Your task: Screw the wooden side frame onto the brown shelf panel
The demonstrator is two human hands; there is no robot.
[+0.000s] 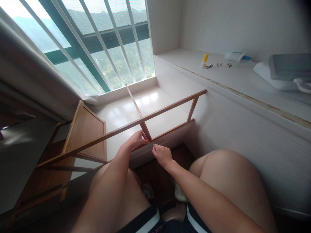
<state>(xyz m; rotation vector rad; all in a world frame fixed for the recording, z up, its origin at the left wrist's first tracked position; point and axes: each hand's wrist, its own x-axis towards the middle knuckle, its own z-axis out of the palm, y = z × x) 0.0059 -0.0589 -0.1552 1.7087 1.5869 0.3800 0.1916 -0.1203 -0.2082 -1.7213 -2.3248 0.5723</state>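
Note:
A long wooden frame with crossbars lies slanting in front of me, across the white window ledge. My left hand is closed around the lower end of its middle crossbar, the fingertips at the joint with the near rail. Just right of that joint, my right hand pinches a thin metal tool, whose tip points at the joint. Most of the tool is hidden in my fingers, so its exact kind does not show.
A wooden panel piece leans at the left beside a grey curtain. On the white shelf at the right are a yellow-capped tube, several small screws, a white bottle and a grey-and-white device. A barred window is ahead.

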